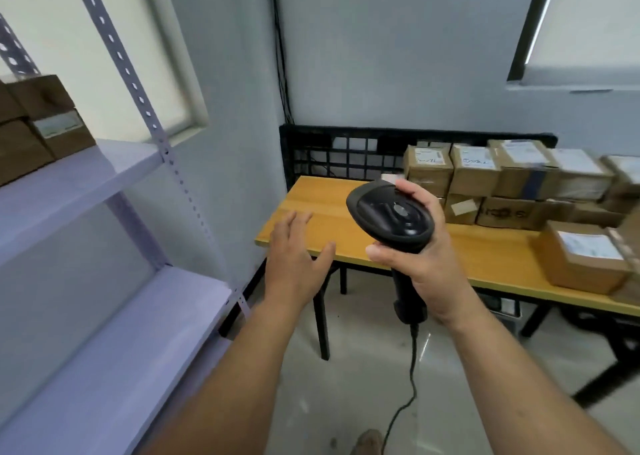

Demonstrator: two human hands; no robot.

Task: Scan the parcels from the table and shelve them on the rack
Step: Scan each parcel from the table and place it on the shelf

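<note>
My right hand point(420, 246) grips a black corded barcode scanner point(391, 215) by its handle, in front of the wooden table point(329, 212). My left hand point(298, 250) hovers empty with relaxed, spread fingers over the table's left corner. Several brown cardboard parcels point(485, 177) with white labels are stacked at the back right of the table. One more parcel point(585, 257) sits nearer the front edge. On the left stands the pale metal rack point(114, 170). Its upper shelf carries a few brown parcels point(38, 122) at the far left.
A black plastic crate point(346, 149) stands against the wall behind the table. The scanner's cable point(412, 378) hangs down to the tiled floor. The rack's slotted upright point(152, 115) rises close to my left arm. A lower rack shelf point(121, 350) is in view.
</note>
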